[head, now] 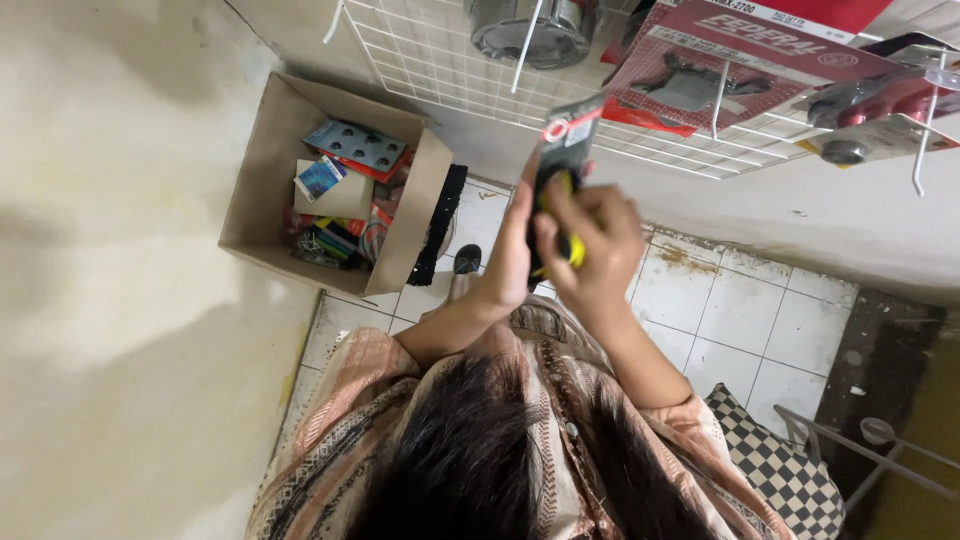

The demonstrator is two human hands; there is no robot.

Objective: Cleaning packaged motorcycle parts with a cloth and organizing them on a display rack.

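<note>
Both hands grasp one carded pack [562,160], black with a yellow item under its blister, held at frame centre just below the wire rack [420,60].

- Left hand [512,255]: clasped on the pack's left edge from behind, fingers mostly hidden.
- Right hand [598,245]: closed over the pack's front, thumb and fingers pinching the yellow part.

Surroundings: an open carton [262,180] of mixed packs stands at 9 o'clock from the hands, on the tiled floor [740,320]. A red pack [730,50] hangs on the rack at 1 o'clock; a round metal part [520,30] at 12 o'clock. A checkered mat [780,470] lies at 5 o'clock.

Risks, as judged from this view:
- The pack's top end stands close to the rack hooks [720,100]; it could snag on a hook and tear at the hang hole.
- The grip sits low on the card; the card could bend or slip and drop to the floor.
- Neighbouring hung packs could be knocked off.

Not determinable: the item's kind, as the right hand covers it and the pack is blurred; the rack's upper part, which is cut off; the object at 4 o'clock by the frame edge.
</note>
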